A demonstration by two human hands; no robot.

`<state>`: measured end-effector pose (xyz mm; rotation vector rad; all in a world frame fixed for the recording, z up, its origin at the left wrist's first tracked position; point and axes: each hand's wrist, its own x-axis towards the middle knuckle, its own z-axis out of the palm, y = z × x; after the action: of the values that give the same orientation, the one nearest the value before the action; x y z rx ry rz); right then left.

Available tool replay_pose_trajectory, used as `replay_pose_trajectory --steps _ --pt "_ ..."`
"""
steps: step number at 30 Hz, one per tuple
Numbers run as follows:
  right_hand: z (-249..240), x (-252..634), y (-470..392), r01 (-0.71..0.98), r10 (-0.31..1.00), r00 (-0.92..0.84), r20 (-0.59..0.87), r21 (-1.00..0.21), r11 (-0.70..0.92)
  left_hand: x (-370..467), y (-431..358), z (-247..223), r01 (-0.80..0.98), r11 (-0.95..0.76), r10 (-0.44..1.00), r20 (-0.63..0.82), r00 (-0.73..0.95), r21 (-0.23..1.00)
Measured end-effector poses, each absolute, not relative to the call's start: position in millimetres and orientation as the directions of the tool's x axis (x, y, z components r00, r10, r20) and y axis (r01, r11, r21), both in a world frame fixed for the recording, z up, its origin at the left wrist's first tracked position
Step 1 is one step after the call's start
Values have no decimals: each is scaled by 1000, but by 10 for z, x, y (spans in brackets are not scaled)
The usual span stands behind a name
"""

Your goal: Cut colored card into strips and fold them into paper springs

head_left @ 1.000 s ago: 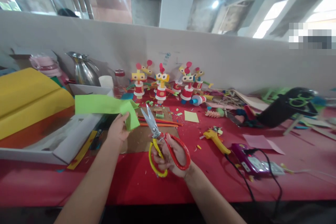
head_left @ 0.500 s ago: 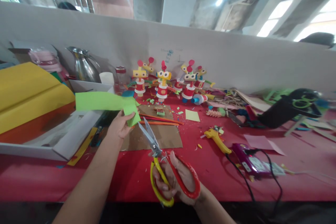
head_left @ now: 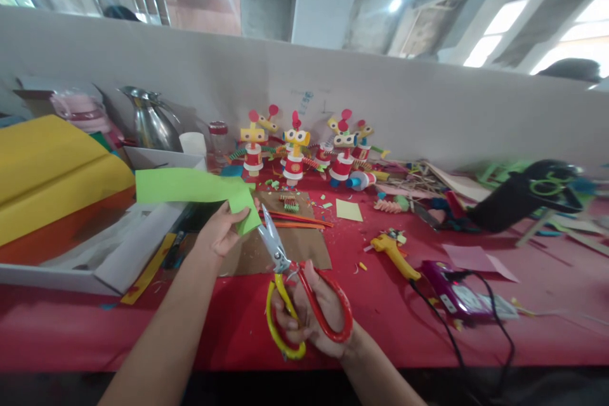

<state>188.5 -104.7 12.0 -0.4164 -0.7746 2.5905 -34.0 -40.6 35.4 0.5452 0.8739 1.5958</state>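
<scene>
Scissors (head_left: 278, 260) raised | left grip (head_left: 222, 227) pinches green paper (head_left: 185, 186), right grip (head_left: 320, 301) scissors | box (head_left: 130, 258): whitish contents (head_left: 92, 242)

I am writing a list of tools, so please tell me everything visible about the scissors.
The scissors have shiny, metal-looking blades, slightly parted, and big loop handles, one yellow, one red. The right hand holds them by the handles, blades pointing forward and left, tips near the green paper; contact is unclear.
</scene>
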Motion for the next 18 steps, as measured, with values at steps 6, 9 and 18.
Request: replay_pose_trajectory --steps 6,9,18 --pt "141 1858 -989 -313 456 -880 -134 -559 -768 -312 -416 360 -564 -45 969 -103 -227 824" --pt "133 1901 -1004 -312 455 -881 -131 -562 -766 -317 -426 362 -533 -38 965 -107 -238 845" --pt "217 2102 -988 -353 532 -835 -137 -608 -711 -300 -498 403 -451 -19 988 -53 -147 892"
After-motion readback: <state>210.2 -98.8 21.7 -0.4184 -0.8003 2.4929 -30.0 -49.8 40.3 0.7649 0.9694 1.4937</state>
